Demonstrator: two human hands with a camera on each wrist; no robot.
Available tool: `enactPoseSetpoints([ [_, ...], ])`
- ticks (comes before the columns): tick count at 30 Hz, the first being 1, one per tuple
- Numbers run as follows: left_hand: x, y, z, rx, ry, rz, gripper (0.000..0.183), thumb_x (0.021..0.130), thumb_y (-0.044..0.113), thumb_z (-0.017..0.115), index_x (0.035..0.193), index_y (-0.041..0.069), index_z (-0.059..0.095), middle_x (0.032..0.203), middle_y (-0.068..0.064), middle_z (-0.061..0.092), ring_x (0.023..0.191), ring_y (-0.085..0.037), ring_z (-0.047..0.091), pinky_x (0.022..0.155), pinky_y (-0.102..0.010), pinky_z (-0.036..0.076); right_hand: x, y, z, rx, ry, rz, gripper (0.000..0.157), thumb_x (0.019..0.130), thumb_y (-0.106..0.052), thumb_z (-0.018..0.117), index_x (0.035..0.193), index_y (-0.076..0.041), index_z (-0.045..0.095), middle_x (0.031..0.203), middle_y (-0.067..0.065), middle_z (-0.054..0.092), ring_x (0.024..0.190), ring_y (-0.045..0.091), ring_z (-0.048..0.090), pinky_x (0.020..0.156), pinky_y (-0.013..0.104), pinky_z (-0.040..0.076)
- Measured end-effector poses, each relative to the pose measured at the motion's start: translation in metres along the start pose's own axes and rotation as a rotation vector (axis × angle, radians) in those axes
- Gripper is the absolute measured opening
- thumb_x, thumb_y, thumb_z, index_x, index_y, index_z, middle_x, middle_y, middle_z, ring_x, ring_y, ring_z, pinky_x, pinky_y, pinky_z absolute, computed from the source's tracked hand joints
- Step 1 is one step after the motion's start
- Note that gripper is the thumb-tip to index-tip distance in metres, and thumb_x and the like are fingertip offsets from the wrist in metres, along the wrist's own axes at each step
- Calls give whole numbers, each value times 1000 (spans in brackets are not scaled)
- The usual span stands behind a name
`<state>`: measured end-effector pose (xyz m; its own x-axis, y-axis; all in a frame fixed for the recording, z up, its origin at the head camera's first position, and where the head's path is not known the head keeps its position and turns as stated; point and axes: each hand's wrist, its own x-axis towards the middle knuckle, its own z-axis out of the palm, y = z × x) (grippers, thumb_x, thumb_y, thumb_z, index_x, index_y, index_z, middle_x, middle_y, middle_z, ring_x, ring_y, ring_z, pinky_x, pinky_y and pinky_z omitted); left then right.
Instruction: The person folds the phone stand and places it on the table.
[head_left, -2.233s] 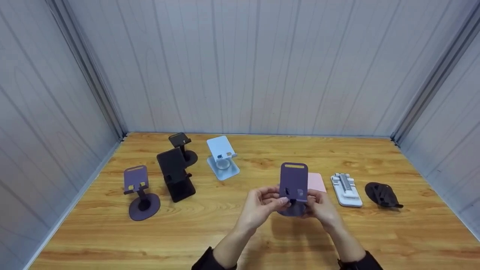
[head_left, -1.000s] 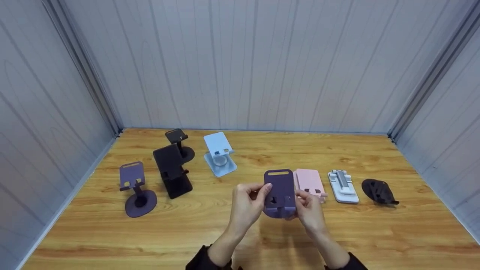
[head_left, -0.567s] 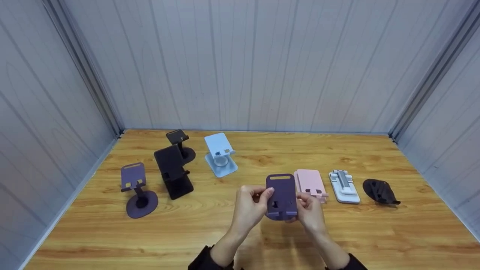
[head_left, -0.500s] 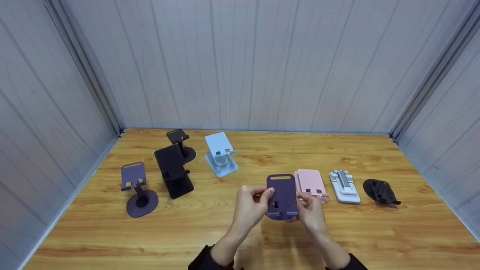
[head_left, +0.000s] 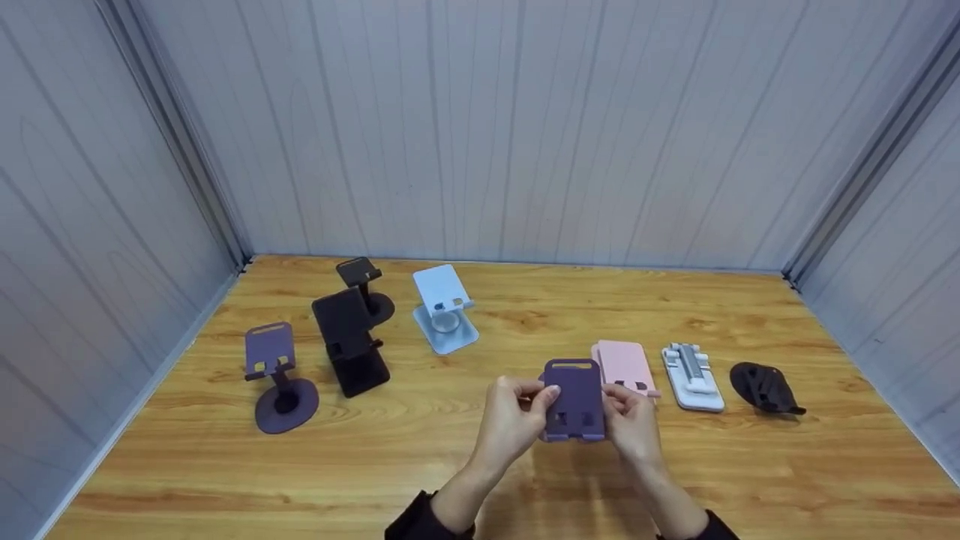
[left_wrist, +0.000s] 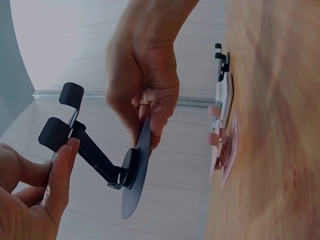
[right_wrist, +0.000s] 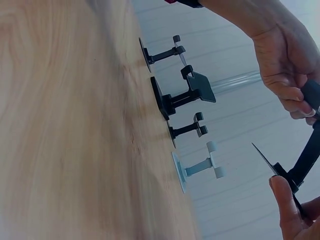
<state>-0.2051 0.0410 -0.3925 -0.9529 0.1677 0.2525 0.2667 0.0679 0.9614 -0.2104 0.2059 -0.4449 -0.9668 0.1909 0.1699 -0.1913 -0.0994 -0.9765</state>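
A dark purple phone stand point(head_left: 574, 397) is held above the table between both hands, its top plate facing the head camera. My left hand point(head_left: 512, 416) pinches the left edge of that plate, thumb on the front. My right hand point(head_left: 632, 427) grips the stand's round base point(left_wrist: 135, 185), which the plate mostly hides in the head view. In the left wrist view, a black hinged arm point(left_wrist: 97, 155) joins plate and base, standing at an angle between them. Just behind the right hand lies a folded pink phone stand point(head_left: 626, 364).
Right of the pink stand lie a folded white stand point(head_left: 692, 379) and a folded black stand point(head_left: 765, 388). At the left stand an unfolded purple stand point(head_left: 285, 405), a large black one point(head_left: 349, 337), a small black one point(head_left: 360, 274) and a light blue one point(head_left: 442, 292).
My left hand has shifted from the stand's lower lip to the plate's side edge. The plate has come down over the base, hiding the arm in the head view.
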Motion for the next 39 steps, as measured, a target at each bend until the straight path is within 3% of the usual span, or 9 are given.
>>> enactPoseSetpoints([
  [2,0,-2,2,9,1,-3,8,80,-1,62,76,-6,67,63,-9,60,48,-10,53,38,-25,47,-5,-18,10,-107,95,92,14,87,5,48,87,13,59,63,10,62,50,14,58,46,26,50],
  [9,0,-11,8,49,-1,4,9,79,-2,62,72,-4,67,61,-6,60,48,-6,51,40,-22,47,-2,-23,10,-192,140,183,18,88,5,46,95,17,56,67,10,64,53,12,59,50,23,51],
  [16,1,-15,11,57,14,-6,10,79,-1,63,71,-4,67,61,-5,60,50,-6,52,42,-19,47,0,-21,7,-202,122,183,17,88,4,45,93,16,58,70,13,64,56,14,60,52,24,51],
  [24,1,-10,8,13,15,-40,9,80,2,63,76,-5,67,62,-7,61,48,-8,54,39,-25,48,0,-28,4,-146,70,262,20,91,0,44,95,12,59,71,14,64,59,21,62,53,32,53],
  [29,2,-8,4,-15,23,-32,9,79,2,64,76,-6,68,62,-8,61,49,-9,54,40,-28,49,1,-32,2,-80,-31,303,28,95,-12,41,96,11,57,72,12,63,62,22,63,55,33,53],
  [34,3,-7,1,22,42,-3,10,79,3,64,74,-5,68,65,-8,62,53,-8,55,44,-20,48,1,-34,-4,16,-251,304,49,95,-34,39,105,12,51,86,12,65,77,22,64,67,34,53],
  [37,5,-8,0,17,37,-10,10,79,2,64,74,-5,68,66,-10,63,54,-10,55,47,-18,48,2,-36,-6,23,-345,287,55,94,-32,41,116,18,40,97,14,62,85,23,62,74,37,51],
  [39,6,-10,1,11,32,-13,9,79,0,63,75,-7,67,66,-12,62,55,-13,56,48,-20,49,2,-37,-7,7,-361,292,55,93,-28,45,119,19,35,99,14,61,86,23,62,75,37,51],
])
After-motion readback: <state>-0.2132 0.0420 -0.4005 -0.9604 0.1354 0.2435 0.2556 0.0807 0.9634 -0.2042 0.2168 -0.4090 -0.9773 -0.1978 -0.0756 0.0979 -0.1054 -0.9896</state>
